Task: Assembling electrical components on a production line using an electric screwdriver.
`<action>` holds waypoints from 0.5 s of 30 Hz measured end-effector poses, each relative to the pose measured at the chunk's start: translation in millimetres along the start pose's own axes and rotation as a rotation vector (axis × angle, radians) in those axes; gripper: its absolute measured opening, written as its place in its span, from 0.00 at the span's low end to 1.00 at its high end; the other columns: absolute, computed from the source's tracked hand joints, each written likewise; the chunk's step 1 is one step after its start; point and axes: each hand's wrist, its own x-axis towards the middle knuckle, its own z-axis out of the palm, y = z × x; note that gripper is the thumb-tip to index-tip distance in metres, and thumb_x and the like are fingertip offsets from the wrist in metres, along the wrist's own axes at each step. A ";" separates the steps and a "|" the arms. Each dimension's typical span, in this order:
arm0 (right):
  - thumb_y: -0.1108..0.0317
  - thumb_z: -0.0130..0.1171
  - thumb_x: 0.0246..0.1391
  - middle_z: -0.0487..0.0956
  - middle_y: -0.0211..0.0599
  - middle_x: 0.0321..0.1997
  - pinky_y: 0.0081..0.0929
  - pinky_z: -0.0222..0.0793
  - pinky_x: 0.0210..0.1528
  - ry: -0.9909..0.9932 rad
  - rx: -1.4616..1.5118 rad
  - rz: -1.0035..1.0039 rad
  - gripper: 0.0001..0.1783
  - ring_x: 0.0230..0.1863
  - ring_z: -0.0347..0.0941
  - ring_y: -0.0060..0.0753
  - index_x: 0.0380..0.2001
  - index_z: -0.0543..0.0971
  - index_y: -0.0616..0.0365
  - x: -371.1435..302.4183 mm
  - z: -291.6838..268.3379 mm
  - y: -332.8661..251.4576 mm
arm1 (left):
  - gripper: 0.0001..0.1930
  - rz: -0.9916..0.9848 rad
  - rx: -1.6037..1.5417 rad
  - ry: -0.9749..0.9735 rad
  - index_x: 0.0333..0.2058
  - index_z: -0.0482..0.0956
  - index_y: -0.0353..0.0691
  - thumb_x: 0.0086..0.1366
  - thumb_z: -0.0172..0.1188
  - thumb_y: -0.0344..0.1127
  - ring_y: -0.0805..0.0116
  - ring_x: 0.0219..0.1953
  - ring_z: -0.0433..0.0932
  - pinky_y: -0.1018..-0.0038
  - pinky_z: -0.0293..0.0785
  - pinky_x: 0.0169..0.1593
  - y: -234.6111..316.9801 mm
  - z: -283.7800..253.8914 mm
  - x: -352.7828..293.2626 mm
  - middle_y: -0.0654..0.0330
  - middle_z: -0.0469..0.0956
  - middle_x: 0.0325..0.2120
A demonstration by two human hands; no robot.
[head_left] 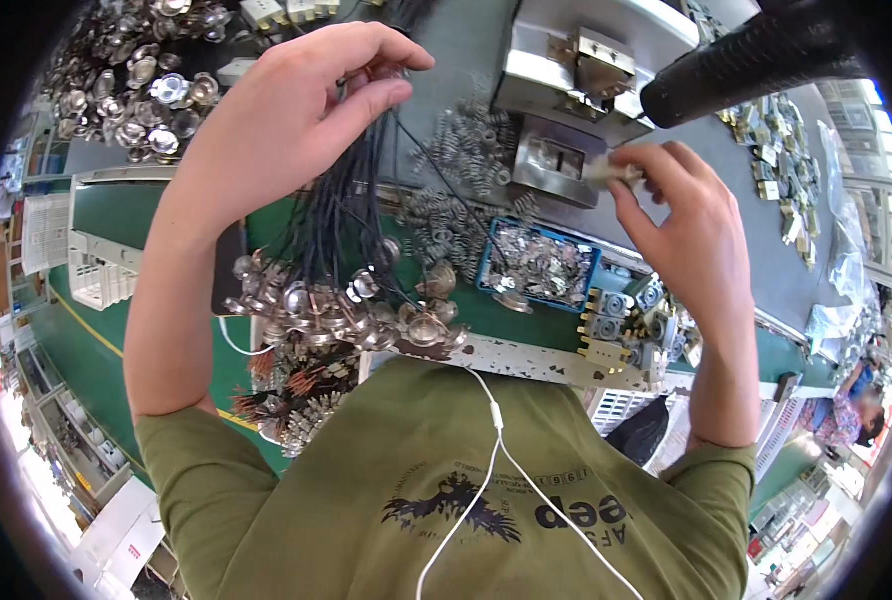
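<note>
My left hand (pixel 301 115) is over the bundle of black wires (pixel 346 200), its fingers curled inward and thumb near the forefinger. Something small and greyish shows between them, too hidden to name. Thin wires hang below, ending in shiny round metal caps (pixel 311 305) at the table's near edge. At the right, my right hand (pixel 691 205) pinches a small pale block-like part (pixel 614 172), blurred, by the edge of a metal fixture (pixel 556 165) with a rectangular slot. Loose springs (pixel 466 150) lie between the hands.
A blue tray (pixel 483 270) of small metal pieces is nearest me, beside several grey square parts with brass tabs (pixel 611 325). More metal caps (pixel 141 80) are heaped far left. A black cylinder (pixel 736 70) juts in above the fixture; small brass-edged parts (pixel 781 165) lie at right.
</note>
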 end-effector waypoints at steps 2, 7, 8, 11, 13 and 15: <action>0.73 0.67 0.53 0.81 0.39 0.41 0.36 0.75 0.43 -0.027 -0.059 -0.125 0.16 0.40 0.79 0.39 0.47 0.83 0.53 5.3 7.2 -1.0 | 0.13 -0.059 -0.055 0.005 0.53 0.82 0.40 0.71 0.61 0.30 0.79 0.33 0.72 0.80 0.69 0.38 1.3 -5.5 2.5 0.66 0.82 0.38; 0.74 0.67 0.54 0.78 0.39 0.45 0.43 0.74 0.49 -0.021 0.125 -0.187 0.19 0.47 0.77 0.48 0.50 0.79 0.53 12.9 41.7 -1.2 | 0.13 -0.101 -0.103 0.083 0.53 0.81 0.39 0.71 0.62 0.31 0.78 0.34 0.75 0.79 0.71 0.39 2.7 -10.4 -5.3 0.65 0.82 0.38; 0.75 0.68 0.53 0.79 0.38 0.46 0.42 0.74 0.49 -0.016 0.149 -0.170 0.17 0.47 0.78 0.50 0.47 0.80 0.54 11.1 46.4 4.2 | 0.13 -0.121 -0.075 0.056 0.52 0.81 0.39 0.70 0.62 0.31 0.77 0.35 0.75 0.78 0.72 0.40 2.8 -10.5 -8.0 0.64 0.82 0.38; 0.76 0.68 0.53 0.80 0.39 0.47 0.41 0.75 0.49 0.116 0.176 -0.247 0.14 0.47 0.78 0.49 0.44 0.82 0.55 2.5 62.4 16.4 | 0.12 -0.123 -0.067 -0.004 0.50 0.82 0.38 0.70 0.62 0.32 0.74 0.35 0.76 0.75 0.73 0.40 7.0 -9.3 -12.8 0.62 0.82 0.38; 0.78 0.68 0.51 0.80 0.39 0.50 0.40 0.76 0.49 0.163 0.164 -0.250 0.13 0.48 0.79 0.48 0.41 0.84 0.55 1.6 67.1 19.3 | 0.11 -0.026 -0.058 -0.135 0.49 0.82 0.38 0.70 0.62 0.31 0.72 0.33 0.76 0.74 0.72 0.38 6.7 -7.4 -13.4 0.62 0.81 0.35; 0.79 0.68 0.49 0.81 0.39 0.51 0.40 0.76 0.50 0.209 0.092 -0.338 0.16 0.49 0.79 0.48 0.42 0.85 0.54 0.3 69.8 21.1 | 0.10 0.000 -0.115 -0.168 0.47 0.82 0.37 0.69 0.62 0.31 0.69 0.32 0.75 0.72 0.73 0.38 7.0 -2.3 -16.1 0.60 0.79 0.33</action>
